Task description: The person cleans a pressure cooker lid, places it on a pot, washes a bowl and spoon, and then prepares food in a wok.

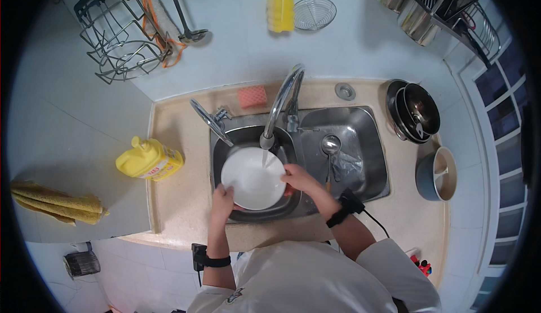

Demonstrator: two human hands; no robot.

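Both hands hold a white plate (253, 182) over the left basin (253, 216) of a stainless steel double sink. My left hand (222, 201) grips its lower left rim, thumb on top. At the right rim, my right hand (299, 178) has the thumb above and fingers underneath. A chrome gooseneck faucet (281, 95) arches over the plate, and a thin stream of water appears to fall from its spout onto the plate's upper part. The plate's underside and some fingers are hidden.
In the right basin (363, 144) lie a ladle (331, 144) and a clear plastic bag (347, 166). A smaller curved tap (211, 120), a pink sponge (252, 96) and a yellow detergent jug (150, 158) stand around the left basin. Stacked pans (412, 110) and a blue-grey pot (427, 175) sit right.
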